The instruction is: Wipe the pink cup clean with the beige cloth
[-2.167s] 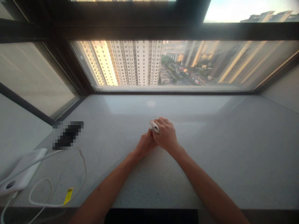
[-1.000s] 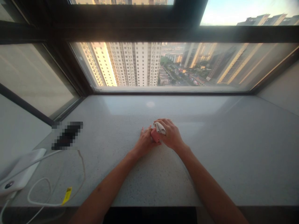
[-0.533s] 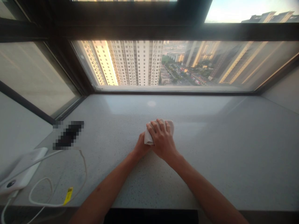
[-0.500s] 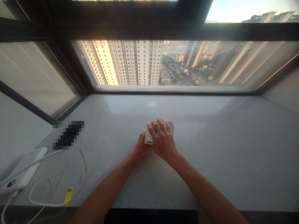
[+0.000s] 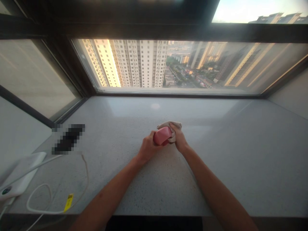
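Note:
Over the middle of the grey speckled sill (image 5: 216, 154), my left hand (image 5: 147, 148) is closed around a small pink rounded object (image 5: 162, 135). My right hand (image 5: 178, 138) grips a pale crumpled cloth (image 5: 171, 125) and presses it against the far right side of that pink object. Most of the cloth is hidden behind my fingers and the object. What the pink object is I cannot make out.
A white power bank (image 5: 18, 178) with a looping white cable (image 5: 48, 200) and yellow tag (image 5: 68, 202) lies at the sill's left front corner. A blurred dark item (image 5: 68, 138) sits behind it. The window frame (image 5: 168, 94) borders the sill's far edge.
Half a second ago my right hand lay over the cloth, covering the object. It has now drawn back to the right, and the pink object shows in my left hand.

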Demonstrator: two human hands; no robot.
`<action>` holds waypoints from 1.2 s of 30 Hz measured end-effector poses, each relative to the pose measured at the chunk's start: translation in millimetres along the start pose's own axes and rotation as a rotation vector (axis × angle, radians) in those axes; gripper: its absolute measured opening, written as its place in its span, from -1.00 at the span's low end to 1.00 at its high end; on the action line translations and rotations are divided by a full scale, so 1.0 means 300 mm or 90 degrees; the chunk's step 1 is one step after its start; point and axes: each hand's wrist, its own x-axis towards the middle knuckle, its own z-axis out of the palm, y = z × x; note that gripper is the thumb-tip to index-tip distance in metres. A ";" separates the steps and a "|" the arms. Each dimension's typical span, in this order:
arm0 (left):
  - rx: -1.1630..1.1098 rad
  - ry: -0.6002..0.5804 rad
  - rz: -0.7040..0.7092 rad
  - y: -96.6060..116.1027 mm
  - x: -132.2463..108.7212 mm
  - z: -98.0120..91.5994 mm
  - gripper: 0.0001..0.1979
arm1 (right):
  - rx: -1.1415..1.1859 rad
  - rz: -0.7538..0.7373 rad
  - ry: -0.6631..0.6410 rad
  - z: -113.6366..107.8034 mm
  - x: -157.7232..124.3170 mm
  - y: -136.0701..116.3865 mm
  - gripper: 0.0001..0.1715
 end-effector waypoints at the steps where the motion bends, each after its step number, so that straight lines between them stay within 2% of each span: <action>1: 0.001 -0.001 0.001 -0.002 0.000 -0.001 -0.48 | 0.023 0.010 0.014 0.001 0.002 0.010 -0.44; 3: 0.006 0.001 0.002 -0.007 0.001 -0.003 -0.50 | 0.005 0.011 0.043 0.005 -0.004 0.016 -0.44; 5: 0.014 0.004 -0.001 -0.011 0.002 -0.004 -0.49 | -0.082 -0.062 0.043 0.014 -0.026 0.005 -0.43; 9: 0.007 0.017 -0.002 -0.025 0.000 0.001 -0.52 | -0.451 -0.376 -0.016 0.058 -0.112 -0.031 -0.54; 11: -0.035 0.016 0.007 -0.039 -0.005 0.005 -0.65 | -0.654 -0.475 -0.039 0.098 -0.161 -0.037 -0.40; 14: -0.080 0.020 0.003 -0.065 -0.019 0.008 -0.86 | -0.839 -0.519 -0.052 0.162 -0.215 -0.029 -0.19; 18: -0.061 0.024 -0.003 -0.073 -0.024 0.007 -0.85 | -0.891 -0.517 -0.043 0.191 -0.222 -0.018 -0.16; 22: -0.017 0.009 0.015 -0.040 -0.005 0.007 -0.88 | -0.861 -0.471 0.011 0.155 -0.171 -0.038 -0.29; 26: 0.033 0.018 -0.010 -0.013 0.001 0.010 -0.61 | -0.710 -0.373 0.058 0.104 -0.097 -0.062 -0.64; 27: 0.041 0.021 -0.014 -0.010 0.000 0.011 -0.57 | -0.646 -0.342 0.056 0.091 -0.077 -0.062 -0.67; 30: 0.048 0.026 -0.016 -0.004 -0.004 0.011 -0.48 | -0.382 -0.242 0.035 0.052 -0.023 -0.040 -0.54; 33: 0.044 0.021 -0.010 -0.003 -0.004 0.007 -0.47 | -0.101 -0.136 0.034 0.023 0.013 0.009 -0.51; 36: 0.034 0.016 -0.012 -0.007 -0.002 0.002 -0.49 | 0.048 -0.062 0.025 0.008 0.035 0.058 -0.49</action>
